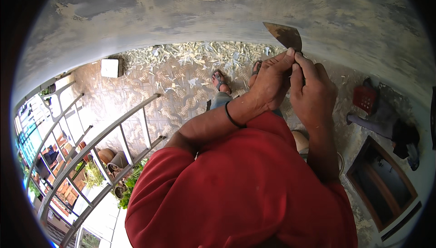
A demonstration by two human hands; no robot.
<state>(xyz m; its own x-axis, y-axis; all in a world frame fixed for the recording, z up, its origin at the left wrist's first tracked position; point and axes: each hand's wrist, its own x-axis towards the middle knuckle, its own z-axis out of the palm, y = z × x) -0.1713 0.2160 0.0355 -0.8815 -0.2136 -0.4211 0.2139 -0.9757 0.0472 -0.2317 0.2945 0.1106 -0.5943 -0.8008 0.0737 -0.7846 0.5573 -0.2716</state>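
Note:
A paint scraper (286, 35) with a broad, stained metal blade points up and left, close to the patchy grey and cream wall (181, 7). My left hand (271, 82) is closed, its fingertips pinched at the base of the blade. Beside it, my right hand (313, 89) is also closed, thumb and fingers meeting at the same spot. The scraper's handle is hidden behind my hands. From this view I cannot tell whether the blade touches the wall.
Peeled flakes (195, 53) litter the tiled floor along the wall's foot. A metal ladder (97, 143) stands at left, with potted plants (119, 162) behind it. A white-topped block (109, 68) sits by the wall. At right are a red crate (364, 99) and a dark-paned wooden frame (381, 182).

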